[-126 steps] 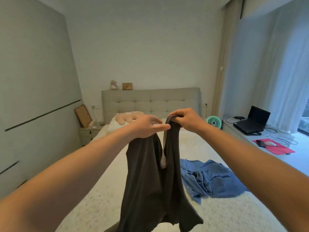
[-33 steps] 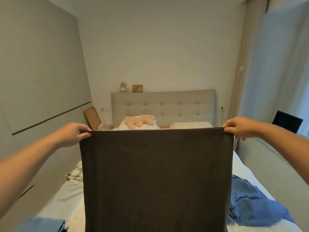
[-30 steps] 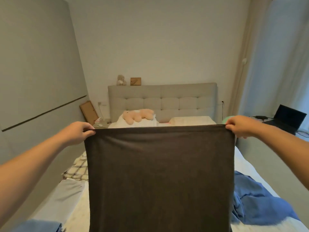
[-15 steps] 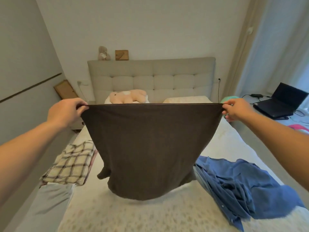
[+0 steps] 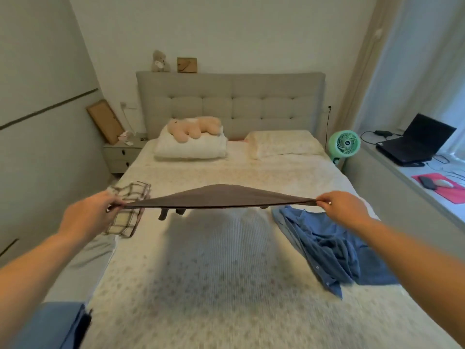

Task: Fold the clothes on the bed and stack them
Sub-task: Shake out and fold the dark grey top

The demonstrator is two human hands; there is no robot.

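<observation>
The left hand (image 5: 86,217) and right hand (image 5: 343,210) each pinch one end of the dark brown garment (image 5: 216,196), stretched airborne between them above the bed (image 5: 226,285); it and the blue shirt (image 5: 324,245) below the right hand remain unfolded, with the folded plaid garment (image 5: 128,210) beside the left hand.

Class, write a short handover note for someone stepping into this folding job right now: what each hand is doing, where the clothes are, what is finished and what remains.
Left hand and right hand each pinch one end of the dark brown garment, stretched flat in the air above the bed, not yet laid down.
Plaid garment lies folded at the bed's left edge.
Blue shirt lies crumpled and unfolded on the right side.
Done: plaid piece folded.
Left: lay down and fold the brown garment, fold the blue shirt, stack all.
</observation>
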